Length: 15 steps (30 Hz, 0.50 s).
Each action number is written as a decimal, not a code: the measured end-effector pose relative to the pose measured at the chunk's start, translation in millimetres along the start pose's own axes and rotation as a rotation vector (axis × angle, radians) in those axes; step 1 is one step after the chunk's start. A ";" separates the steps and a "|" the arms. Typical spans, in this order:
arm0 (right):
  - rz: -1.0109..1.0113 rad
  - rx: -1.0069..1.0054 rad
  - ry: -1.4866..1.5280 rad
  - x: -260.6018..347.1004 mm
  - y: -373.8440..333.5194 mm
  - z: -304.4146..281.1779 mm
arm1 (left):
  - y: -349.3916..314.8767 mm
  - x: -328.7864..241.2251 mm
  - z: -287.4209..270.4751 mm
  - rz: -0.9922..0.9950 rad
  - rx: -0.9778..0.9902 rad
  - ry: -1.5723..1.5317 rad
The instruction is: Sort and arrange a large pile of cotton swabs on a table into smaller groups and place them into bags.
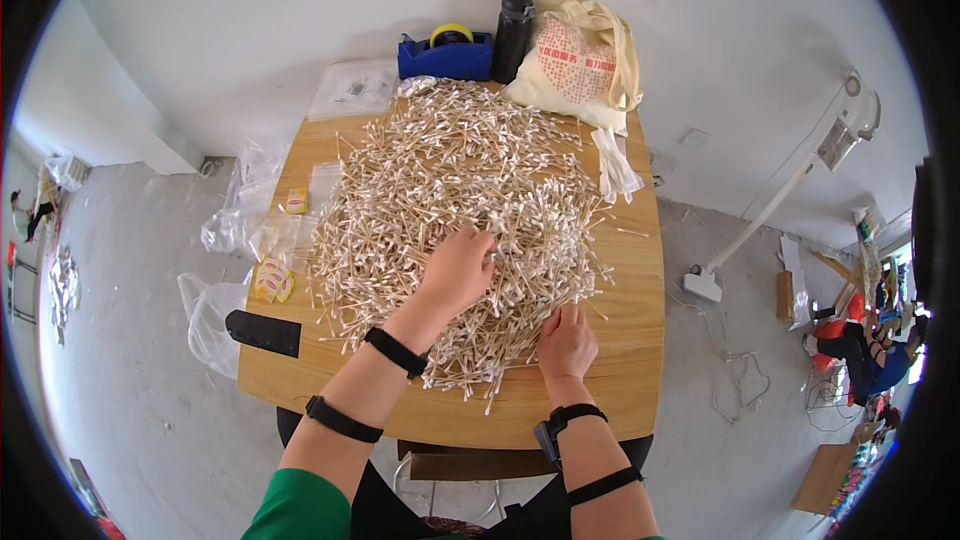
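A big loose heap of cotton swabs [430, 180], white-tipped with pale wooden sticks, covers the middle of the wooden table [630, 380]. Over the heap's centre, my left hand [460, 268] has its fingers curled down among the swabs, closed on some of them; the fingertips are partly hidden. At the heap's near right edge, my right hand [568, 344] is closed with its knuckles up, touching the outer swabs. Whatever it holds, if anything, is hidden. Black straps circle both wrists and forearms.
Along the back stand a blue tape dispenser [445, 58], a black bottle [513, 38] and a cream cloth bag [570, 65]. White gloves [616, 168] lie at right. Clear plastic bags [265, 205], yellow labels [272, 280] and a black phone-like slab [263, 333] line the left edge.
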State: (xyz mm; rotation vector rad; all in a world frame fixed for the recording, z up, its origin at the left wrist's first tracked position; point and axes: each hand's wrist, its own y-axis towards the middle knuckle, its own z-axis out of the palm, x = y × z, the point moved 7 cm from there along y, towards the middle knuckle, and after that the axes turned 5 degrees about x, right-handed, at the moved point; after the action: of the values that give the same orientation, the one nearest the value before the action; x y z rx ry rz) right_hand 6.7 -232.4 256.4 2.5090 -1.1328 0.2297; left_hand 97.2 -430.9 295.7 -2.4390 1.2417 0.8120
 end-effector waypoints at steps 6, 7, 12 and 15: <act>0.017 0.010 -0.015 -3.0 0.0 0.7 | -34.1 -17.1 4.5 0.207 0.186 0.056; 0.017 0.010 -0.009 -3.4 -0.1 0.4 | -36.8 -13.9 -0.7 0.207 0.187 0.057; 0.026 0.023 0.000 -5.4 -0.2 0.5 | -25.2 9.2 -39.9 0.161 0.309 -0.104; 0.029 0.036 -0.007 -6.0 -0.8 2.5 | 0.1 33.2 -62.0 -0.073 0.118 -0.032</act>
State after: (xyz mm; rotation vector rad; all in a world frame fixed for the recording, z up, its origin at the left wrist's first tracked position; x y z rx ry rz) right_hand 3.4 -228.8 252.1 2.5278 -1.1787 0.2516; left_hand 134.7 -482.5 325.5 -2.3531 1.1483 0.7330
